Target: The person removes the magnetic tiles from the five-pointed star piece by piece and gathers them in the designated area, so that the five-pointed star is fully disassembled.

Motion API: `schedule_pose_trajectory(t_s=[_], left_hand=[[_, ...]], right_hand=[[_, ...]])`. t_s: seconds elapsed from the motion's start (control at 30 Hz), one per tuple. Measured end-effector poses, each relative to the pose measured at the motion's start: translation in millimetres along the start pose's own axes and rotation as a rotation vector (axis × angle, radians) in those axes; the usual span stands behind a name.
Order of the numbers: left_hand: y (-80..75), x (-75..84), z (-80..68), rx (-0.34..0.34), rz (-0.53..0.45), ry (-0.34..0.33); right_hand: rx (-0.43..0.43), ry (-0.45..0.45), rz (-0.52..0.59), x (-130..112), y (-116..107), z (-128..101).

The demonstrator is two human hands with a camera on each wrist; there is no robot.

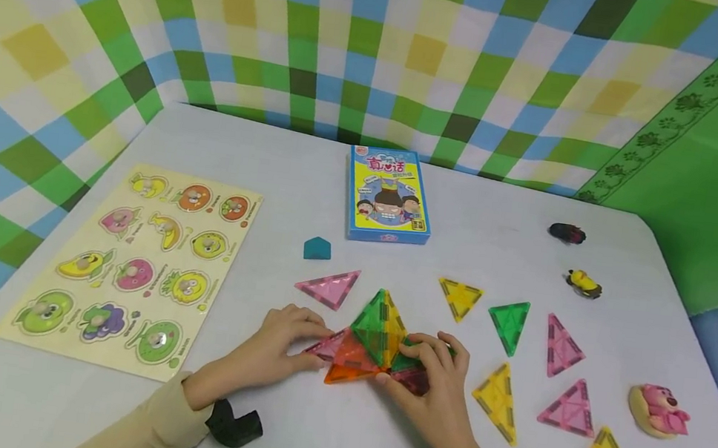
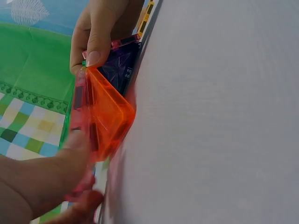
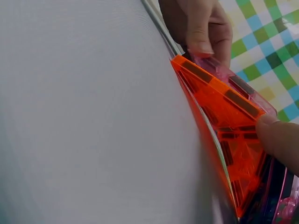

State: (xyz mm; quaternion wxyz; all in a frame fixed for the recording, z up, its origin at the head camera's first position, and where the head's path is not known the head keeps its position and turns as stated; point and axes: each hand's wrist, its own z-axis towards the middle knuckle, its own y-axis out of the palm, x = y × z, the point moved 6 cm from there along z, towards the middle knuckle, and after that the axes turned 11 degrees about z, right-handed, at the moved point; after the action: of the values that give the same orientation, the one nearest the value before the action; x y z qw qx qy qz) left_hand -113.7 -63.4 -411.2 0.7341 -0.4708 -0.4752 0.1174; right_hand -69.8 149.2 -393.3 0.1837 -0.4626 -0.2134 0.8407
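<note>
Translucent magnetic tiles form a small build in the middle of the table. A green tile [image 1: 369,326] and a yellow tile [image 1: 394,329] rise to a peak, with an orange tile [image 1: 343,376] low at the front. My left hand [image 1: 277,345] pinches a pink tile [image 1: 327,345] at the left side between thumb and fingers. On the right side, my right hand [image 1: 436,383] grips the build, thumb at the front joint and fingers over a green tile. A dark purple tile [image 2: 119,67] shows beneath that hand in the left wrist view.
Loose pink [image 1: 331,289], yellow [image 1: 497,404] and green triangles [image 1: 509,326] lie around and to the right. A fruit puzzle board [image 1: 156,229] is at left, a card box [image 1: 390,198] behind, a teal piece [image 1: 318,249] nearby. Toy insects [image 1: 583,284] and a pink bear figure [image 1: 659,412] sit at right.
</note>
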Motion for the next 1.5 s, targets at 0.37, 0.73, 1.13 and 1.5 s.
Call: schedule_pose_trajectory(t_s=[0.37, 0.73, 1.13, 1.5], left_hand=[[-0.8, -2.6, -3.3, 0.001, -0.247, -0.064], [-22.3, -12.3, -6.5, 0.100, -0.367, -0.123], [-74.3, -39.8, -18.5, 0.660, 0.161, -0.389], [-74.3, -26.8, -16.4, 0.565, 0.539, -0.336]], right_hand=[[-0.011, 0.050, 0.022, 3.2, 3.1, 1.5], [-0.006, 0.003, 0.034, 2.7, 2.4, 4.2], [-0.001, 0.091, 0.017, 5.1, -0.7, 0.6], [-0.004, 0.080, 0.028, 3.3, -0.8, 0.9]])
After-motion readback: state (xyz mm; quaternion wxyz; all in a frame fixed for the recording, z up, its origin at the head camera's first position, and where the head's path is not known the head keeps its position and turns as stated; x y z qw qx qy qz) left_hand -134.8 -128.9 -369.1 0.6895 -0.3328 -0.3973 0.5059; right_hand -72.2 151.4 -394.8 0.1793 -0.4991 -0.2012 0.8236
